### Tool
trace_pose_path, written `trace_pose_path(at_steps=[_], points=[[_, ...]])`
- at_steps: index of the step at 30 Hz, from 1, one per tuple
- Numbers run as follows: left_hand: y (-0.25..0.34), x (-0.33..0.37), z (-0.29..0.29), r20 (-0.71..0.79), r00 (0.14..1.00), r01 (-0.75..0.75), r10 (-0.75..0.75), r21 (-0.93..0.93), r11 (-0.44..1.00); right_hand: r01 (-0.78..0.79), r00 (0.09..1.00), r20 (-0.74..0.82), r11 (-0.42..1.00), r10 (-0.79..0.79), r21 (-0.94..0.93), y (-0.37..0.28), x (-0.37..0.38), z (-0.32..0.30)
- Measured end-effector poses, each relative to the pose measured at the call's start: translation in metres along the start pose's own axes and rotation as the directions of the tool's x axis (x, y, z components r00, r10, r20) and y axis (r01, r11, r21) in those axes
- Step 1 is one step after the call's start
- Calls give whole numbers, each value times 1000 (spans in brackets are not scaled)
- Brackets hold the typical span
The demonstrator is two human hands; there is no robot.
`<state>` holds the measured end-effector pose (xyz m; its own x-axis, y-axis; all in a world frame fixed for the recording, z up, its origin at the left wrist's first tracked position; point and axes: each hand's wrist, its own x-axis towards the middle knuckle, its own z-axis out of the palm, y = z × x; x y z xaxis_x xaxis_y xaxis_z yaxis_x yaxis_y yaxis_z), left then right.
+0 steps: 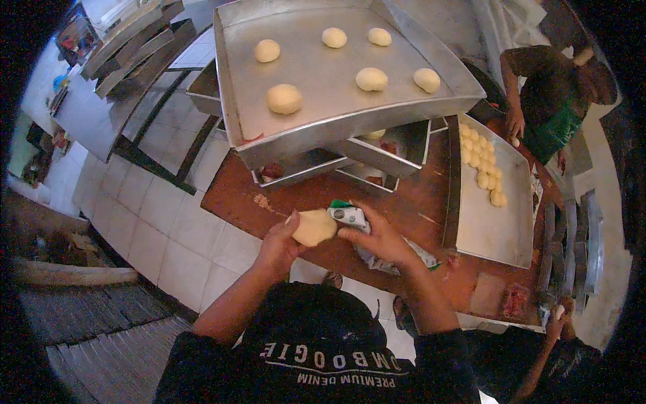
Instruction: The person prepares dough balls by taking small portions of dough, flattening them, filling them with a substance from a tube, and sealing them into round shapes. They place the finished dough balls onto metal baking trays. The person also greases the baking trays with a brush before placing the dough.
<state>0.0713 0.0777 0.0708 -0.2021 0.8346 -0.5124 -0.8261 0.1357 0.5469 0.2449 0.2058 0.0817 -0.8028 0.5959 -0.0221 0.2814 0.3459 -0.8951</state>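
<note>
A flattened piece of pale dough point(314, 227) rests in my left hand point(274, 249), the fingers curled around its left side. My right hand point(382, 237) is closed on a small white and green packet point(350, 215), at the right edge of the dough. Both hands are above the near edge of the brown table point(269, 212). Beyond them stands a large metal tray point(350, 131) with several dough balls point(284, 99) set apart on it. Under my right forearm lies a white and green wrapper point(380, 261), partly hidden.
More metal trays point(387, 158) are stacked askew under the large one. At right, another tray point(494, 232) holds rows of small dough balls. One co-worker point(545, 101) works beside it; another person's hands point(558, 320) show at lower right. Stacked pans point(138, 50) stand far left.
</note>
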Motion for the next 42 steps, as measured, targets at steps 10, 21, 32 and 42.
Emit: trace_pose_path(at_steps=[10, 21, 32, 42], points=[[-15, 8, -23, 212, 946, -306, 243, 351, 885, -49, 997, 14, 797, 72, -602, -19, 19, 27], [14, -11, -23, 241, 944, -276, 227, 193, 942, -17, 993, 68, 680, 98, -733, -6, 28, 37], [23, -72, 4, 463, 767, -633, 444, 660, 405, 533, 799, -92, 770, -595, -350, -78, 20, 31], [41, -54, 40, 177, 939, -286, 296, -79, 955, 577, 670, -34, 549, -741, -605, -101, -5, 36]])
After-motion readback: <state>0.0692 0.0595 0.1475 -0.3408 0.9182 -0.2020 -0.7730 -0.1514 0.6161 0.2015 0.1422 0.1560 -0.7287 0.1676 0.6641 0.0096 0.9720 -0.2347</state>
